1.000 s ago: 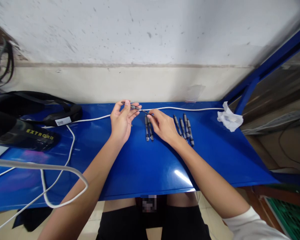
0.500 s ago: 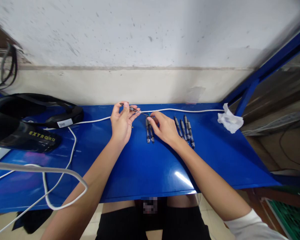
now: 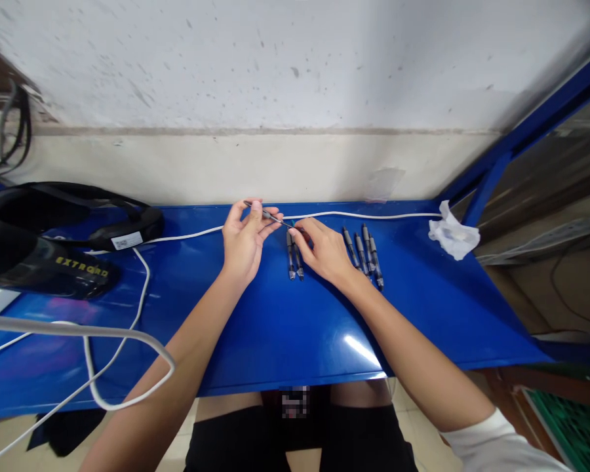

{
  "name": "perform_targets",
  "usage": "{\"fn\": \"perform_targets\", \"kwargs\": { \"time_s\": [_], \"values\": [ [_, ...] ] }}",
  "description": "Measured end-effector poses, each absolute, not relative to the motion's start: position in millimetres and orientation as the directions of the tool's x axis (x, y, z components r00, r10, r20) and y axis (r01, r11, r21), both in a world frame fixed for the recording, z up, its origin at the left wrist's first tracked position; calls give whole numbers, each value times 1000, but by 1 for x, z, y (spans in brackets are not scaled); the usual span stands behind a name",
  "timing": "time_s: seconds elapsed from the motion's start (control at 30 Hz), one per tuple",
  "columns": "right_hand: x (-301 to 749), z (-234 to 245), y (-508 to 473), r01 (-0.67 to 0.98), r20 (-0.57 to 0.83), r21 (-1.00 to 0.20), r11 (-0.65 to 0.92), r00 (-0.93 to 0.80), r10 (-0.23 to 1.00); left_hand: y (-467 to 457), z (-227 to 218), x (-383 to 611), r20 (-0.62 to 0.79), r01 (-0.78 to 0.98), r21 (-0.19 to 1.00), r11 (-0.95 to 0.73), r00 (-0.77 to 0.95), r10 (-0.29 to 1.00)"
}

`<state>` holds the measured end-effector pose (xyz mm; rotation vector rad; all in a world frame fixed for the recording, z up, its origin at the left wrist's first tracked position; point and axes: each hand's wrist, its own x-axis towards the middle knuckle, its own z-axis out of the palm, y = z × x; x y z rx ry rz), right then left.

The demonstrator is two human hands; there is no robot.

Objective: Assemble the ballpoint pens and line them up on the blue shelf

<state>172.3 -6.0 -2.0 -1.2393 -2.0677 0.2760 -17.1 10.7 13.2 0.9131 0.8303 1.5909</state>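
Observation:
My left hand (image 3: 243, 242) is raised over the table's back edge, its thumb and fingers pinching a dark pen (image 3: 265, 213). A thin, refill-like rod runs from the pen down to the right. My right hand (image 3: 322, 249) is closed on the far end of that rod, and its fingers partly hide a dark piece there. Two grey-and-black pens (image 3: 291, 257) lie just left of my right hand, their tips toward me. Several more such pens (image 3: 372, 255) lie side by side to its right, partly behind my wrist.
The blue table (image 3: 285, 328) meets a speckled wall (image 3: 255, 78). A black headset (image 3: 98, 229) and a dark object lettered in yellow (image 3: 78, 269) stand at left. White cables (image 3: 142, 295) loop in front of them. Crumpled tissue (image 3: 452, 233) lies at back right, beside a blue frame (image 3: 486, 183).
My left hand has shifted slightly right with the pen, closer to my right hand, so less of the thin rod shows between them. My right hand has stayed almost still.

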Motion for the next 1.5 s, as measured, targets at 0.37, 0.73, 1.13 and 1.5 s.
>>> {"fn": "perform_targets", "kwargs": {
  "time_s": [0.37,0.73,1.13,1.5],
  "values": [
    [172,-3,-6,631,479,-527,569,-332,812,2,10,-7,137,-375,919,-123,12,990],
    [172,-10,-3,562,499,-584,585,-320,805,4,7,-9,142,-295,950,-101,118,983],
    [173,-5,-5,583,483,-590,559,-300,823,8,2,-9,200,-336,932,-135,168,965],
    [174,-7,-2,643,475,-573,508,-245,845,8,3,-11,213,-211,956,-202,28,977]
  ]
}}
